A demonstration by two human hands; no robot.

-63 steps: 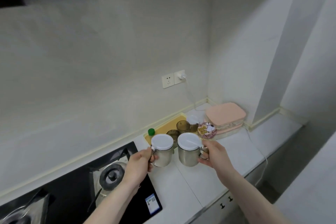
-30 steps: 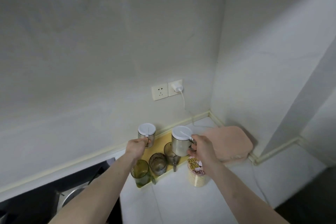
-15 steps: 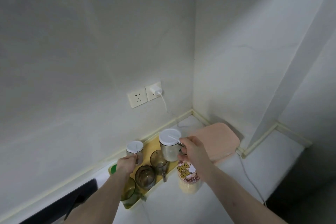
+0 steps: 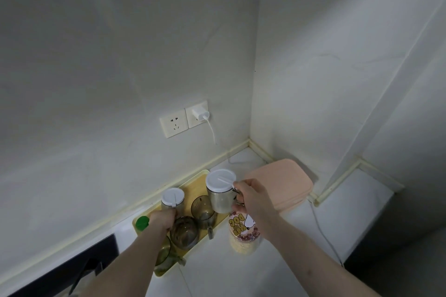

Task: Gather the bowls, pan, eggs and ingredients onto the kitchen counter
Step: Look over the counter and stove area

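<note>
Left steel canister gripped by left hand, fingers curled, over yellow tray. Right steel canister held by handle, right hand fingers curled. "DOG" readable on jar, upside down.

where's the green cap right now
In the head view, the green cap sits at the left end of the yellow tray, against the back wall, just left of the left hand.
</note>
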